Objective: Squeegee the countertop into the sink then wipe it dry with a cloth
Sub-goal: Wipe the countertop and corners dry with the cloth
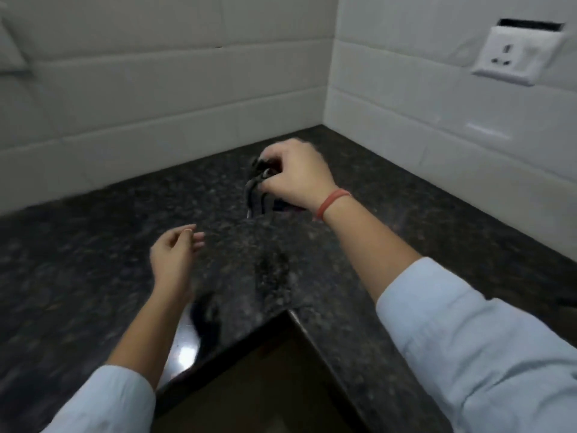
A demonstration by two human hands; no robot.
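Note:
A dark speckled granite countertop (93,245) fills an L-shaped corner under white tiled walls. My right hand (296,176) reaches toward the corner and grips a dark object (256,189), blurred; it looks like a dark cloth or a squeegee, I cannot tell which. The object hangs down and touches the counter. My left hand (175,254) hovers over the counter nearer to me, fingers loosely curled, holding nothing. No sink is in view.
White tiled walls (156,89) meet behind the counter's corner. A white wall socket (505,56) hangs loose from the right wall. The counter's inner front edge (290,314) forms a corner close to me, with dark floor space below.

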